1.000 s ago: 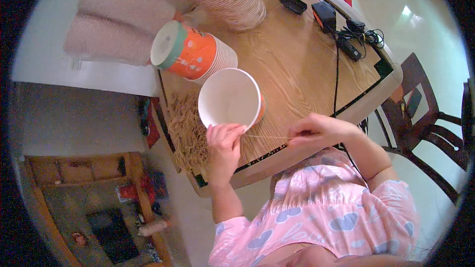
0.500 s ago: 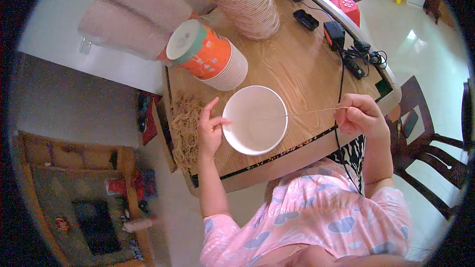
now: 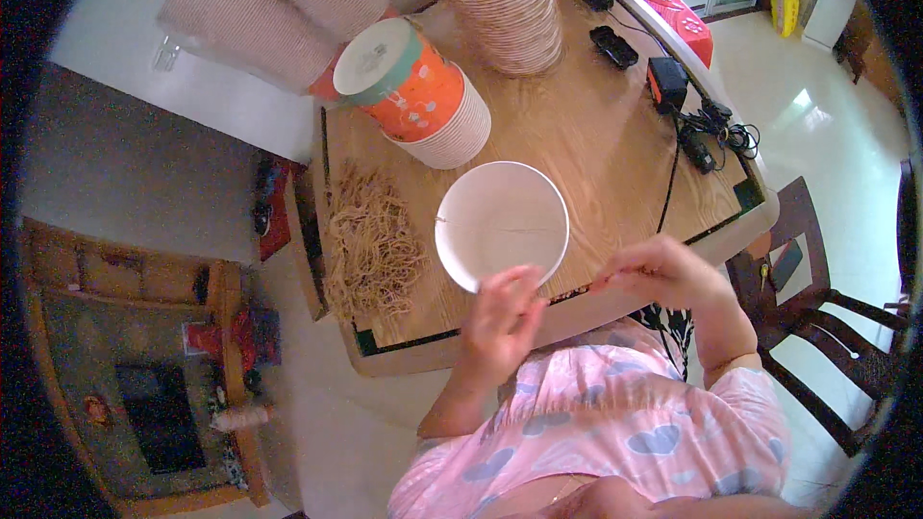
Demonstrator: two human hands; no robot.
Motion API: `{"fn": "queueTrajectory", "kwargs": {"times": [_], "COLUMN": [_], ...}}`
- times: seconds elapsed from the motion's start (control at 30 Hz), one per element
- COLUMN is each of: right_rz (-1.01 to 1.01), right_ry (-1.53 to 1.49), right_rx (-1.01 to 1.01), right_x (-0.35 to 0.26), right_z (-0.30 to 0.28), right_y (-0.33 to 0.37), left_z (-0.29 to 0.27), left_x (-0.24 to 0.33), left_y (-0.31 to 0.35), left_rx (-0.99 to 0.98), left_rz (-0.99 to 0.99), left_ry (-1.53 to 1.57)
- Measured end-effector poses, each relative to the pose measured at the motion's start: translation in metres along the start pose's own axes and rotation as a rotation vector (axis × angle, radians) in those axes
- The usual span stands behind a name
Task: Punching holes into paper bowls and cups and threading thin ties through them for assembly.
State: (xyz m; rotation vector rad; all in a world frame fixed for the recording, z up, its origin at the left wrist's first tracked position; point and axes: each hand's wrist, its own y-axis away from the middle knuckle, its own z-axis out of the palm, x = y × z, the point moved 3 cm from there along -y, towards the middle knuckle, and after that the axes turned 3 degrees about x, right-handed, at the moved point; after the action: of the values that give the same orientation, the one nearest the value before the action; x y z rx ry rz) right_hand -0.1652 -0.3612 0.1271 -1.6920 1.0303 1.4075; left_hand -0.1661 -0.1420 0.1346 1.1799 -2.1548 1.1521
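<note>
currently bending both wrists inward near a white cup point(image 3: 490, 250)

slanting the left forearm up and rightward from the lower part of the view, and holding the left hand point(image 3: 502, 322) at the cup's near rim, rather blurred. curling its fingers loosely, aiming the fingertips up and to the right, and overlapping the rim in view, without showing for certain any touch on it. not being able to tell, through the blur, an empty grasp from a pinching one.

raising the right forearm from a bent elbow, turning the right hand point(image 3: 668, 267) leftward at the wrist, and holding it above the front edge of the table point(image 3: 606, 183), apart from the cup. bunching its fingers and pointing them toward the left hand. again not being able to tell a bare grasp from a full one.

standing the cup mouth up near that front edge, just right of a pile of twine point(image 3: 375, 245). showing a thin strand point(image 3: 524, 230) faintly inside the cup. setting an upturned orange-and-green stack of cups point(image 3: 413, 101) behind it, a taller stack point(image 3: 500, 10) farther back, and black adapters point(image 3: 667, 86) and cables point(image 3: 740, 139) toward the right edge.
</note>
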Motion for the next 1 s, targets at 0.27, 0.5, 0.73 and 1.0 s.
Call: {"fn": "queueTrajectory", "kwargs": {"times": [0.27, 0.5, 0.73, 1.0], "right_rz": [0.004, -0.183, -0.189, -0.310], "right_ry": [0.096, 0.356, 0.134, 0.162], "right_rx": [-0.125, 0.109, 0.263, 0.378], "right_x": [-0.008, 0.010, 0.012, 0.002], "right_z": [0.010, 0.004, -0.008, 0.005], "right_y": [-0.007, -0.017, -0.036, -0.052], "left_z": [0.009, 0.000, -0.009, 0.004], "left_x": [-0.008, -0.012, -0.021, -0.007], "left_y": [-0.014, -0.022, -0.029, -0.060], "left_rx": [-0.118, -0.037, -0.047, -0.144], "left_rz": [0.146, 0.111, 0.113, 0.028], "left_ry": [0.057, -0.113, -0.279, -0.083]}}
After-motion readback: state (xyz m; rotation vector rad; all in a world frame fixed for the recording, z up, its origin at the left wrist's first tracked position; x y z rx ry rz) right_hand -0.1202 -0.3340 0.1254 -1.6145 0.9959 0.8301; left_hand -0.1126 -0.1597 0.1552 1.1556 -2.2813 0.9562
